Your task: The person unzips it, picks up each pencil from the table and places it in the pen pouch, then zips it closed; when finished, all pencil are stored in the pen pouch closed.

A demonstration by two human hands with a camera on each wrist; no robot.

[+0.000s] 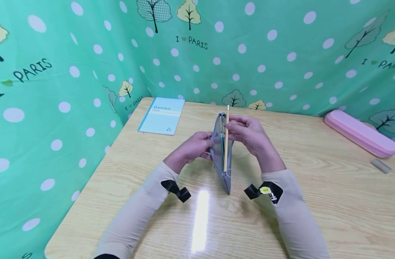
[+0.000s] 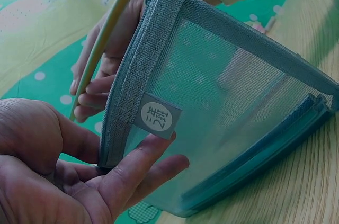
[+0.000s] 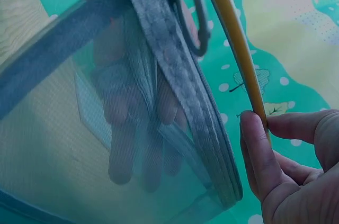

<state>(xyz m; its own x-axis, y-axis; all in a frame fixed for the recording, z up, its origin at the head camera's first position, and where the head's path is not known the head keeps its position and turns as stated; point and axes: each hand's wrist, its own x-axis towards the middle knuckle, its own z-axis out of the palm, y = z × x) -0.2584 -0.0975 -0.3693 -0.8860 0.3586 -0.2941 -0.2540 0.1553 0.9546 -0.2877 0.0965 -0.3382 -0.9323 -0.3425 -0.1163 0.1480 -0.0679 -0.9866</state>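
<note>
My left hand (image 1: 197,146) holds a grey mesh zip pouch (image 2: 212,70) upright on the table, its thumb on one side of the zipped edge and fingers on the other. The pouch's mouth faces me and is unzipped. With thumb and fingertips my right hand (image 1: 251,138) pinches a yellow pencil (image 1: 226,147) near its middle. In the head view the pencil lies lengthwise over the pouch's mouth; both wrist views show it just outside the zip edge. A thin dark teal thing (image 1: 222,146) shows in the opening, its kind unclear.
A light blue notebook (image 1: 161,116) lies at the back left of the wooden table (image 1: 313,216). At the right are a pink pencil case (image 1: 359,133) and a small grey block (image 1: 381,166). A green dotted curtain (image 1: 265,64) hangs behind and at the left.
</note>
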